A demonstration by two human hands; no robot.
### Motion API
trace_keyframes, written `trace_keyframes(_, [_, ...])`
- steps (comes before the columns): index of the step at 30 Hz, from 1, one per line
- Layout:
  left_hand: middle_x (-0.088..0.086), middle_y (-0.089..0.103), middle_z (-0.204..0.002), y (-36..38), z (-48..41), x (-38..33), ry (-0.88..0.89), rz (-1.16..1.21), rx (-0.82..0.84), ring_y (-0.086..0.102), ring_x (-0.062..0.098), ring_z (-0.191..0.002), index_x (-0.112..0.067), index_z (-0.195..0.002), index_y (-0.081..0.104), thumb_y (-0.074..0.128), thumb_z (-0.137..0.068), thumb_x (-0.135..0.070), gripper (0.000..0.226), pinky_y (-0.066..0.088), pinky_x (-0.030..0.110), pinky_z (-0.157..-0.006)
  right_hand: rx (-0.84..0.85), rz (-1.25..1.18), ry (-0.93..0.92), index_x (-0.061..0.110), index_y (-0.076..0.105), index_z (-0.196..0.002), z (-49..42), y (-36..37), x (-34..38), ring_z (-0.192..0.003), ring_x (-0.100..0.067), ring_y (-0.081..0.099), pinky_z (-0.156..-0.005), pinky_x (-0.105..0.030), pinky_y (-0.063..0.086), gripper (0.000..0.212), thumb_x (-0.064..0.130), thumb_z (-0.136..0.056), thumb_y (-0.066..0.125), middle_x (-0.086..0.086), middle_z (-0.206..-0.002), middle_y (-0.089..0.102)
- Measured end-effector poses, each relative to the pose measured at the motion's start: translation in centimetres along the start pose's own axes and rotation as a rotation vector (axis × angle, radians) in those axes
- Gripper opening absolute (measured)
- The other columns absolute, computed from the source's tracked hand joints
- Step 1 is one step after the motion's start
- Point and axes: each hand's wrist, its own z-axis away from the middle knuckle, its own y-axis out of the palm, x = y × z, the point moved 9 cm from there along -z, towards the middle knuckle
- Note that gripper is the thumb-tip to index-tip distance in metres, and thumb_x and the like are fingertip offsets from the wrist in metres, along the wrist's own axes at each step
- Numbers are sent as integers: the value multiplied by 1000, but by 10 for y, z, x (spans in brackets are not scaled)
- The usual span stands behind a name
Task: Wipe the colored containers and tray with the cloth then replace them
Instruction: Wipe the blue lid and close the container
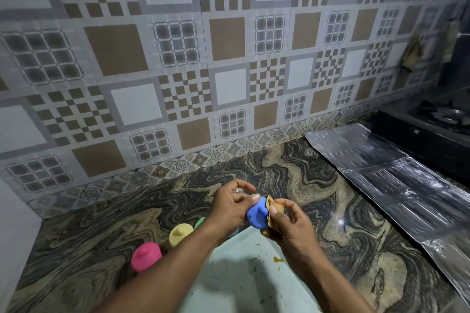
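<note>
Patterned tile wall (178,58) above swirled marble counter (292,168), black stove (432,122) aside.

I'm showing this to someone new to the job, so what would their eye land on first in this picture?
Centre frame, the left hand holds a blue container while the right hand holds a brown cloth against it. At lower left a pink container, yellow container and green container line the marbled counter beside a stained pale tray. Behind, a patterned tile wall fills the upper half.
</note>
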Motion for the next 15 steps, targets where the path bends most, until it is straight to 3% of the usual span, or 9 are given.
trace_keyframes(2, [18, 70, -76, 1, -1, 8, -86, -21, 8, 62, 17, -57, -6, -94, 63, 70, -93, -13, 9, 55, 29, -52, -6, 4, -6, 4, 61, -107, 2, 0, -2, -69, -23, 61, -55, -33, 53, 19, 14, -92, 68, -17, -89, 68])
trace_keyframes(5, [4, 60, -60, -6, -1, 18, -274, -190, 102, 55, 16, -48, -12, -84, 67, 61, -96, -47, 37, 51, 26, -49, 208, 99, 49, 1, 62, -111, 6, 16, 11, -63, -20, 58, -51, -30, 49, 18, 7, -93, 64, -15, -89, 67])
trace_keyframes(8, [-1, 50, -52, -5, -8, 6, -198, -445, 116, 46, 15, -46, -18, -63, 58, 50, -100, -52, 51, 39, 23, -49, 368, 167, 66, 0, 62, -112, 7, 33, 21, -63, -20, 57, -52, -30, 47, 20, 7, -94, 64, -14, -87, 66])
trace_keyframes(10, [-4, 48, -54, -4, -15, -11, -4, -559, -24, 41, 14, -51, -18, -59, 52, 51, -102, -42, 49, 33, 29, -56, 331, 124, 58, 1, 63, -113, 5, 38, 20, -63, -19, 58, -54, -31, 48, 19, 7, -95, 62, -15, -89, 66])
trace_keyframes(12, [-8, 48, -55, -12, -13, -24, 156, -471, -241, 42, 11, -52, -21, -62, 52, 50, -103, -32, 43, 33, 30, -56, 220, 12, 57, 3, 65, -112, 6, 37, 13, -61, -16, 60, -54, -28, 47, 19, 9, -95, 61, -12, -87, 67])
trace_keyframes(15, [-8, 49, -56, -25, -5, -15, 213, -379, -456, 44, 9, -53, -24, -62, 50, 51, -103, -26, 41, 35, 32, -59, 82, -121, 66, 3, 65, -112, 11, 31, -3, -58, -15, 60, -50, -24, 47, 19, 10, -95, 61, -13, -85, 68])
